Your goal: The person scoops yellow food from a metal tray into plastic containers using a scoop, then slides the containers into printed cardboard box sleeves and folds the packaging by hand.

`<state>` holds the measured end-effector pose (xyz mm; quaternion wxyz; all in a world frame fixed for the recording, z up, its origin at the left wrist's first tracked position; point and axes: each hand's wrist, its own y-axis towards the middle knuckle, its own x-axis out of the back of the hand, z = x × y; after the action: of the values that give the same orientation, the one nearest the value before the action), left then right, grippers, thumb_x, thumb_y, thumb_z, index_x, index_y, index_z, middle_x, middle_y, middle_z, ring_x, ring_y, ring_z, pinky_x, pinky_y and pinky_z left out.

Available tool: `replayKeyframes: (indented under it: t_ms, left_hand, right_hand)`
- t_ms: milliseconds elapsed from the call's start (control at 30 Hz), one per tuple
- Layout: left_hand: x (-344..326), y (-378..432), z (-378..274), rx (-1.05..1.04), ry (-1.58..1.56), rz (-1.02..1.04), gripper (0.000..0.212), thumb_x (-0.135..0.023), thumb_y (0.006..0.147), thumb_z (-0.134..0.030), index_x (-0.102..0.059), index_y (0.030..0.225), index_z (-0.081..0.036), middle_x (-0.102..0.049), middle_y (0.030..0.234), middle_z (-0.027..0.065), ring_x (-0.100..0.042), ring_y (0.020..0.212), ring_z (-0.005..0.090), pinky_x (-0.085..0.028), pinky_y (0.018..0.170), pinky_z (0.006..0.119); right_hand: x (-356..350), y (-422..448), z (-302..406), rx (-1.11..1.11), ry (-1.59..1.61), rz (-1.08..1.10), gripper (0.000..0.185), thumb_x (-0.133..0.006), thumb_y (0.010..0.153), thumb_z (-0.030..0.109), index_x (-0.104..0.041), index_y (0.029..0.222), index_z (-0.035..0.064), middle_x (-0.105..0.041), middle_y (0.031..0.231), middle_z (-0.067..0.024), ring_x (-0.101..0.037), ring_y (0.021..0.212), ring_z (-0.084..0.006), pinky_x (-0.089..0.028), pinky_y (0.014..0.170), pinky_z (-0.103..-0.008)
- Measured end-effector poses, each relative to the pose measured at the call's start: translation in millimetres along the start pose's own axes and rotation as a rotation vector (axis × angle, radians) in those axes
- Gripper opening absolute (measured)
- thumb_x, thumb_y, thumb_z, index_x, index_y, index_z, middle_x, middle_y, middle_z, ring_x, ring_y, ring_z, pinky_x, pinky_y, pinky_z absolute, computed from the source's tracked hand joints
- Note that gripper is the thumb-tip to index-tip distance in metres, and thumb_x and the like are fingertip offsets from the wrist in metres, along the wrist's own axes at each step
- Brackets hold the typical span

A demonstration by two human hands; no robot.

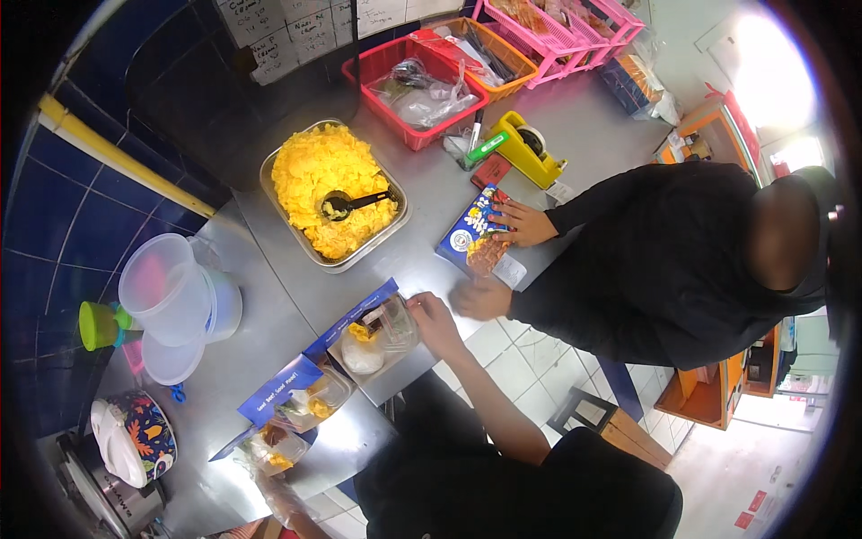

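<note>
Three open blue cardboard meal boxes stand in a slanting row along the steel table's front edge: a right box (350,316), a middle box (286,391) and a left box (232,445). In the right box are a white wrapped portion (363,355), some yellow egg and a clear plastic container (399,327). My right hand (436,325), bare, pinches that container's outer corner. My left hand (275,495), in a clear plastic glove, is against the left box's near side, its fingers partly hidden. Egg and clear containers also show in the other two boxes.
A steel tray (268,176) heaped with scrambled egg holds a black scoop (367,200). Opposite, a co-worker (646,263) rests a hand on a closed printed box (471,232). Nearby are a yellow tape dispenser (522,151), red basket (421,138), plastic tubs (225,306) and a patterned pot (138,438).
</note>
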<state>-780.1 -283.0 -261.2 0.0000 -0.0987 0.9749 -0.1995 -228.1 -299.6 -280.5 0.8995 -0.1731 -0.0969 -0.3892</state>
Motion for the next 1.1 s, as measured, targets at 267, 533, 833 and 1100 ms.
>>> replayKeyframes:
  t_ms: [267,533,833,1100]
  left_hand:
    - [19,8,-1,0.054,-0.001,0.072,0.051,-0.053,0.108,-0.034,-0.051,0.146,-0.001,-0.059,0.141,0.0132,-0.055,0.129,0.0248,-0.039,0.113,0.039]
    - [63,8,-28,0.094,0.100,0.310,0.063,-0.052,0.106,-0.033,-0.036,0.159,-0.002,-0.052,0.149,0.0197,-0.057,0.132,0.0322,-0.044,0.114,0.044]
    - [-1,22,-49,-0.165,0.402,0.292,0.038,-0.070,0.097,-0.014,-0.062,0.133,-0.005,-0.066,0.129,0.0168,-0.064,0.118,0.0315,-0.049,0.105,0.041]
    - [5,50,-88,-0.768,0.875,0.324,0.026,-0.072,0.090,-0.023,-0.073,0.112,-0.008,-0.071,0.107,0.0173,-0.067,0.100,0.0374,-0.055,0.089,0.046]
  right_hand:
    - [2,-23,11,-0.029,0.252,0.034,0.031,-0.062,0.105,0.029,-0.067,0.113,-0.0002,-0.064,0.088,-0.0098,-0.060,0.083,-0.0193,-0.049,0.079,-0.0329]
    - [-20,-152,70,0.244,-0.111,0.017,0.018,-0.067,0.100,0.017,-0.065,0.101,-0.0009,-0.063,0.091,-0.0136,-0.064,0.081,-0.0261,-0.052,0.076,-0.0375]
    - [-133,-245,87,0.060,-0.286,0.670,0.030,-0.065,0.101,0.027,-0.070,0.116,0.0010,-0.071,0.098,-0.0179,-0.070,0.082,-0.0320,-0.055,0.077,-0.0419]
    - [-202,-265,38,0.193,-0.243,0.258,0.035,-0.063,0.101,0.023,-0.060,0.129,0.0014,-0.071,0.102,-0.0226,-0.071,0.087,-0.0359,-0.056,0.079,-0.0438]
